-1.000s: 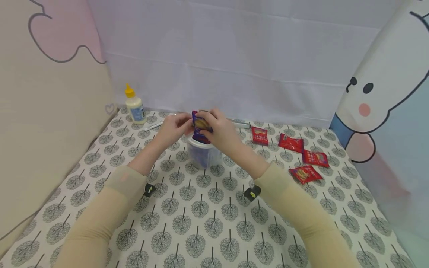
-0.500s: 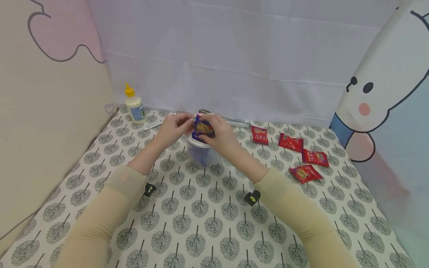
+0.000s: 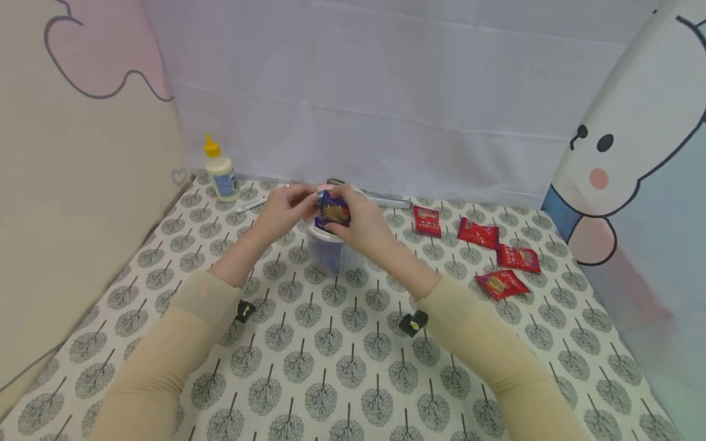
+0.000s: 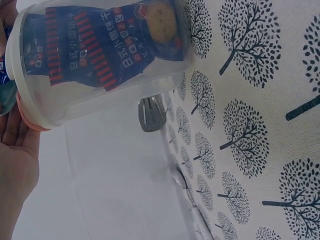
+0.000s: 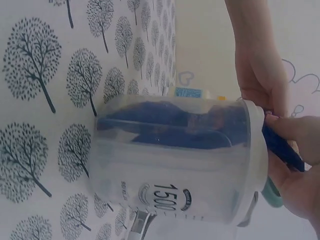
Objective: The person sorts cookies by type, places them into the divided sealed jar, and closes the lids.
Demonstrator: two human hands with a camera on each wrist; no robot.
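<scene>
Item one: a blue packet (image 3: 336, 212), small and printed in gold and red, located at the mouth of the clear container (image 5: 150, 172), above the white rim (image 5: 257, 160). Whether its lower edge dips inside, we cannot tell.

Item two: the right hand (image 3: 366, 226), pinching the packet between thumb and fingers from its own side.

Item three: the left hand (image 3: 280, 209), bent-fingered beside the rim; whether it grips the packet, the rim or nothing, we cannot tell.

Handling, in our judgement: light, with a thin, slick, crinkly film and probably a brittle biscuit within. We advise a soft pinch across the flat faces or at a sealed end; a hard squeeze at the middle risks crumbling the contents, and a loose one may slip.

Container: upright on the tree-print cloth (image 3: 342, 367), apparently stiff plastic; best steadied by rim or wall. We list blue wrapping (image 4: 90, 45) inside.

Also present: red packets (image 3: 478, 234) to the right; a yellow-capped bottle (image 3: 223, 177) to the left.
</scene>
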